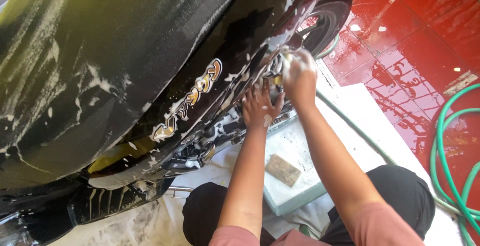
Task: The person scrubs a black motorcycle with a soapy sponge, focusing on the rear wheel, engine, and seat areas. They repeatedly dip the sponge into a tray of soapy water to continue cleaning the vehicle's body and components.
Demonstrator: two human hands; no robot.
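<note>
A soapy black motorbike [125, 71] fills the left and middle of the head view, its dark side panel streaked with foam. My left hand [260, 107] rests flat with fingers spread against the bike's lower body near the engine parts. Just above it, my right hand [299, 73] is closed around a foamy yellow sponge [286, 61] pressed against the bike beside the rear wheel [325, 23]. Foam covers the fingers of my right hand.
A brownish scrub pad [283, 170] lies on a pale raised slab [300, 196] under my arms. A green hose [450, 161] coils on the wet red tiled floor [415, 41] at right, and one run of it passes under my right arm.
</note>
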